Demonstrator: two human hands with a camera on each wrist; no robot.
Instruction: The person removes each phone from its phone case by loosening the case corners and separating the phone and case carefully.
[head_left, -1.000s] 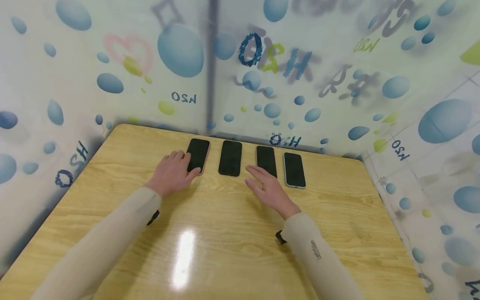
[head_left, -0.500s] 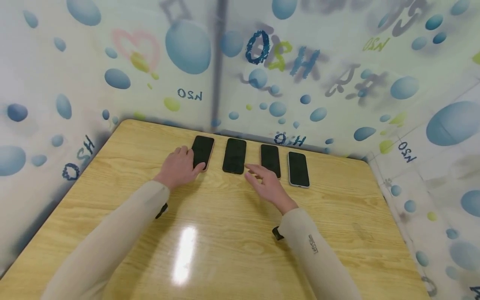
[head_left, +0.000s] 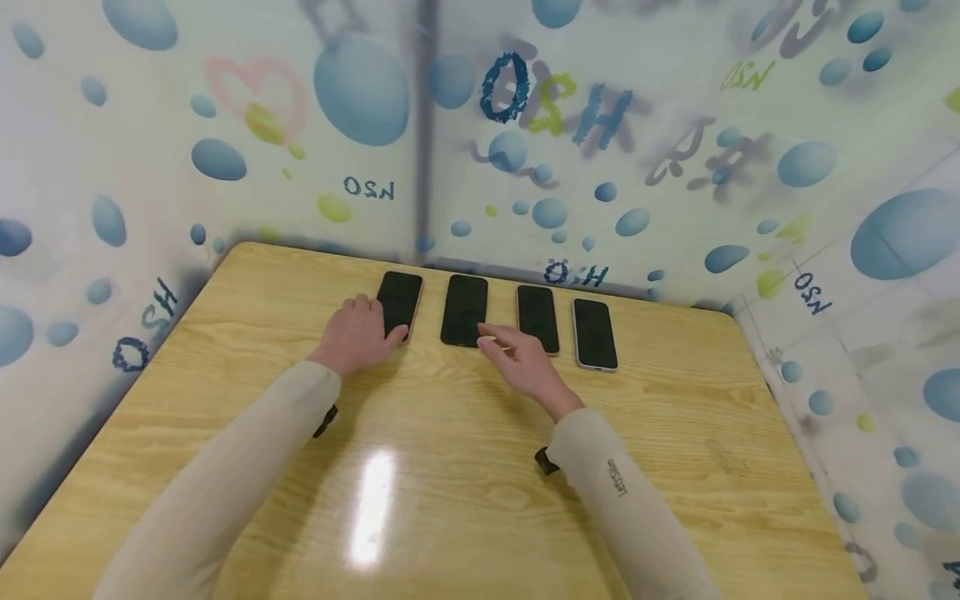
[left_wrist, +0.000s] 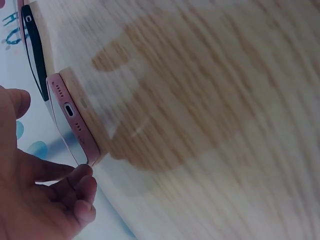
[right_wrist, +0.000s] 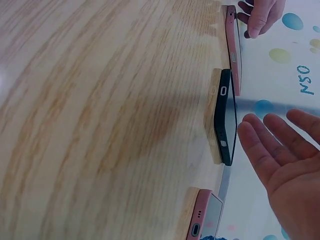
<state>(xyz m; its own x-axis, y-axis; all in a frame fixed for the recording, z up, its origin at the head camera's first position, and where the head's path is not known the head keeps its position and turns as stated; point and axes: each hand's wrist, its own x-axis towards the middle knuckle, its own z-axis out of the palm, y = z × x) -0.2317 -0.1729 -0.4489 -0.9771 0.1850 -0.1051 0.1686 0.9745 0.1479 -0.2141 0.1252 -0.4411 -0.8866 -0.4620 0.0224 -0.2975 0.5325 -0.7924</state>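
Note:
Four-phone wording aside, several smartphones lie face up in a row along the table's back. My left hand [head_left: 354, 337] is at the leftmost, pink-edged phone [head_left: 403, 292], its fingers along the left side and its thumb over the lower right corner. In the left wrist view, fingertips of the left hand [left_wrist: 30, 190] are right at that phone's [left_wrist: 75, 120] edge and the thumb stands apart above the screen. My right hand [head_left: 525, 362] has its fingertips at the lower right corner of the black phone [head_left: 465, 307]; the right wrist view shows the hand [right_wrist: 292, 165] with loosely extended fingers.
Right of the black phone lie a pink-edged phone [head_left: 536, 312] and a light-edged phone [head_left: 595, 333]. The wooden table [head_left: 450, 475] meets a patterned back wall [head_left: 637, 100]. Black bands [head_left: 547, 460] show at both wrists.
My right hand has shifted left, from in front of the third phone to the black phone's corner, its fingers now more bent. The left hand keeps nearly the same place; the head view shifts slightly.

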